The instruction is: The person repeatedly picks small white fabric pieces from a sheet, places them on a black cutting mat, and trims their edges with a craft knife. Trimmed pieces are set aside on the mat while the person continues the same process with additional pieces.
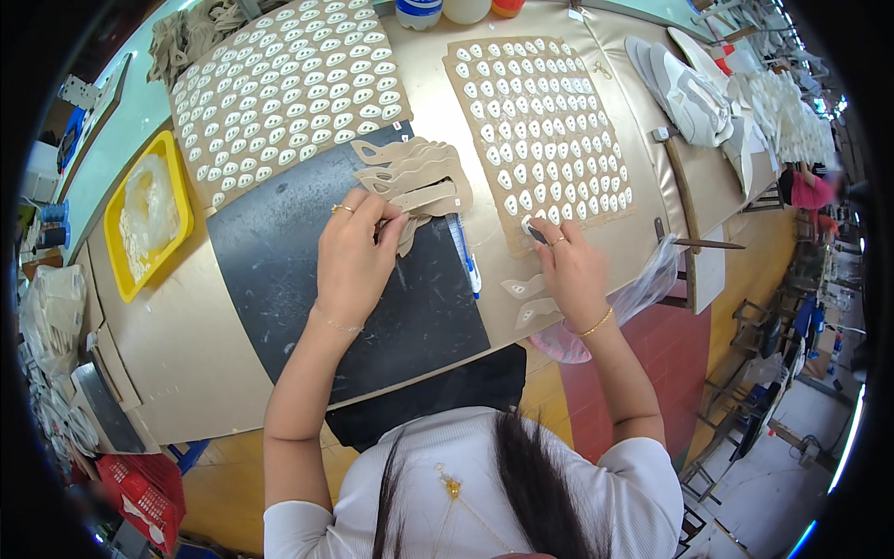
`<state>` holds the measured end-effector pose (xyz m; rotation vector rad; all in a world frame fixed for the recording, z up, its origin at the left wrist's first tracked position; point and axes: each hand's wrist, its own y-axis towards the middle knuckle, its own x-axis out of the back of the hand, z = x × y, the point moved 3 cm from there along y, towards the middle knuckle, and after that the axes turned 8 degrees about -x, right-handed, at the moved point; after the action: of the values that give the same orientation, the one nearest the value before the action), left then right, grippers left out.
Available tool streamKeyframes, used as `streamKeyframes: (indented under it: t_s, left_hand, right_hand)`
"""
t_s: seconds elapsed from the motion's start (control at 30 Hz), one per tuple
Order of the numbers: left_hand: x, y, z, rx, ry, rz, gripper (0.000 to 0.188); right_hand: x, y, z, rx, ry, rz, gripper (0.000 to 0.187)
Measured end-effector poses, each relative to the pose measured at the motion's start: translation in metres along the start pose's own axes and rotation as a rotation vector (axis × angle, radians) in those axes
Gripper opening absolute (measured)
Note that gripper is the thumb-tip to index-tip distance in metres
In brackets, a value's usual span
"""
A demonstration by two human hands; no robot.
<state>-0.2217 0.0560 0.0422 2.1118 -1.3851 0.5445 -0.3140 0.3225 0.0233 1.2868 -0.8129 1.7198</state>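
My left hand (354,247) rests on the black mat (307,279), its fingers pressed on the near end of a fanned stack of beige curved cut pieces (419,177). My right hand (568,265) pinches a small white oval sticker (531,226) at the near edge of a brown sheet (545,130) covered with several rows of such stickers. Two loose beige pieces (529,298) lie just left of my right wrist. A blue-and-white pen (464,253) lies between my hands.
A second brown sheet of white ovals (289,88) lies at the back left. A yellow tray (149,214) with white bits stands at the left. White shoe uppers (694,93) sit at the back right, a clear plastic bag (643,289) at the table's right edge, bottles (456,9) at the back.
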Motion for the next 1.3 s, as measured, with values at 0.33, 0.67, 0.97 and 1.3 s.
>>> streamKeyframes:
  t_s: [0.33,0.67,0.97,1.3]
  left_hand:
    - [0.007,-0.011,-0.004,-0.012,0.039,-0.017,0.01]
    - [0.016,-0.014,-0.009,0.047,-0.065,-0.043,0.011]
    - [0.032,-0.026,-0.013,0.157,-0.172,-0.058,0.011]
    - [0.031,-0.034,-0.006,0.163,-0.158,-0.083,0.012]
  right_hand:
    - [0.007,0.005,0.005,0.018,-0.032,0.08,0.024]
    - [0.003,0.009,-0.011,0.162,-0.026,0.068,0.026]
    - [0.004,0.005,-0.016,0.006,0.266,-0.022,0.027]
    - [0.013,0.011,-0.001,0.131,-0.02,-0.05,0.017]
